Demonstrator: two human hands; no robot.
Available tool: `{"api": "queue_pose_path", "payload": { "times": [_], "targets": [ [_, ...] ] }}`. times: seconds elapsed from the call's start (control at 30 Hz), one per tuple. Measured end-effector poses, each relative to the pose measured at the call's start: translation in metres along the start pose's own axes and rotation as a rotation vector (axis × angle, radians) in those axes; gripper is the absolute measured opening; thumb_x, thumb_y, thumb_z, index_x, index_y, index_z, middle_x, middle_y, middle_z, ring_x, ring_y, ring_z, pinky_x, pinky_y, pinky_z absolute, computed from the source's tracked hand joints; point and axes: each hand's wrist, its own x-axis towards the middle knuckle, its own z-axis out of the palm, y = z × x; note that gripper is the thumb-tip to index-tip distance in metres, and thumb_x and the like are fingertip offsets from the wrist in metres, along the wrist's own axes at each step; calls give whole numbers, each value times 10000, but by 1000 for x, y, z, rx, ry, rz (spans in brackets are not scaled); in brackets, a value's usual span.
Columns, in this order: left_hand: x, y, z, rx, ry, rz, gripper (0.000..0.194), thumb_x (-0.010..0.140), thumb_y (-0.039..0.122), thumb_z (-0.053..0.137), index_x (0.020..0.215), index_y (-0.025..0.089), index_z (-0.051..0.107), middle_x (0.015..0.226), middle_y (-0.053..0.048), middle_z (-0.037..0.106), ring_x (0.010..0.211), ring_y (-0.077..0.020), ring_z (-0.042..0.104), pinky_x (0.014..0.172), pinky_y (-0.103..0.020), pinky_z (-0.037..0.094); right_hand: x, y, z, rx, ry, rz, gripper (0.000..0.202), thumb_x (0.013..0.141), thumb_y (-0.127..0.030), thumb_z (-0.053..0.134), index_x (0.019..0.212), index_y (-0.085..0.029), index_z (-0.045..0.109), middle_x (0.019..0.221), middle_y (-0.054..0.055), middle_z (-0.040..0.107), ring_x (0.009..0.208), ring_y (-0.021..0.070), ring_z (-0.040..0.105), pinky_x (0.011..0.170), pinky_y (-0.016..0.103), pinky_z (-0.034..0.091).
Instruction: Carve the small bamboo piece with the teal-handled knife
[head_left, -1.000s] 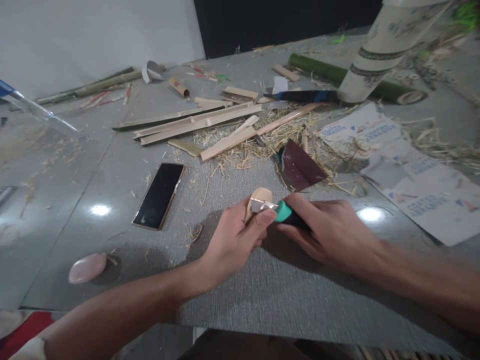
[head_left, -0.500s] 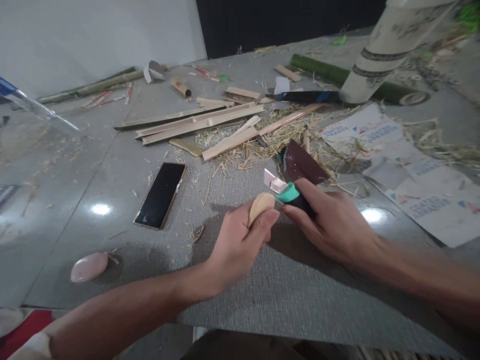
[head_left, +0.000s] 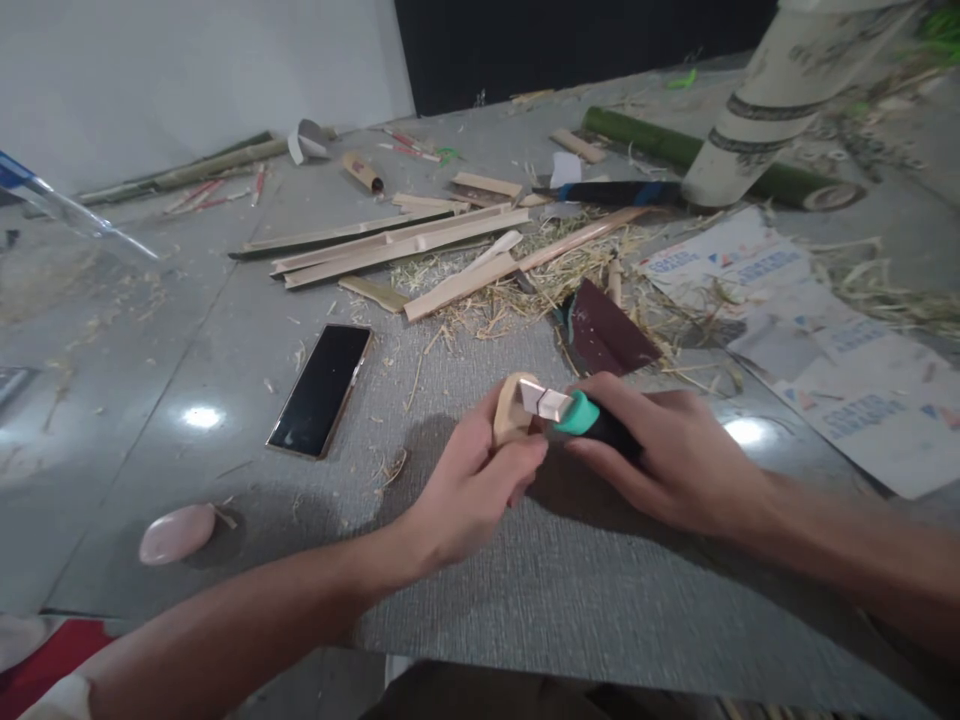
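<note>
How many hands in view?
2: left hand, low centre, holding a pale wooden piece; right hand, beside it, holding a teal-and-black cutter. No others visible.

Gray table [head_left: 480, 580], black phone [head_left: 321, 390], bamboo strips [head_left: 412, 243], straw [head_left: 487, 318]

Over the desk [head_left: 480, 610], close to its near edge, the left hand [head_left: 472, 490] grips a piece of wood [head_left: 508, 415] and the right hand [head_left: 675, 465] a knife [head_left: 579, 412] with a black and teal handle, its blade overlapping the wood. Toward the left edge lie a phone [head_left: 320, 390] and, closer to the near edge, a pink oval object [head_left: 177, 534]. Beyond the hands are a curled dark red sheet [head_left: 607, 330], straw [head_left: 487, 322] and strips of wood [head_left: 409, 250]. Green bamboo [head_left: 645, 137] rests toward the far edge, printed paper [head_left: 847, 390] toward the right.
</note>
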Motion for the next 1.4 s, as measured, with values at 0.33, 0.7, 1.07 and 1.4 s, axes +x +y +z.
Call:
{"api": "queue_pose_path", "payload": {
  "times": [0.33, 0.7, 1.07, 1.4],
  "targets": [
    [-5, 6, 3, 135, 24, -20, 258, 1032, 362, 807, 1028, 235, 583, 786, 63, 409, 664, -115, 313, 595, -275, 331, 0, -5, -3, 17, -30, -109, 306, 1244, -510, 472, 1246, -234, 605, 840, 10, 729, 643, 176, 651, 612, 315, 401],
    [-4, -1, -2, 205, -11, -33, 301, 1094, 479, 791, 1107, 209, 659, 752, 63, 446, 644, -112, 364, 572, -261, 322, 2, -4, -4, -76, -21, -156, 297, 1264, -496, 416, 1244, -242, 568, 867, 5, 735, 683, 189, 686, 620, 337, 413],
    [-10, -3, 5, 61, 72, -126, 376, 1068, 513, 823, 1028, 202, 615, 743, 60, 508, 613, -84, 417, 535, -207, 321, 4, -9, -5, -97, -87, -67, 330, 1242, -530, 464, 1124, -246, 581, 795, 20, 747, 612, 201, 675, 571, 323, 371],
    [-8, -2, 3, 3, 95, -62, 487, 1130, 592, 732, 918, 240, 472, 713, 87, 347, 608, -89, 289, 538, -216, 282, 2, -13, -3, -24, 39, 83, 452, 1237, -675, 407, 1062, -272, 514, 619, -48, 585, 480, 184, 551, 500, 299, 287]
  ]
}}
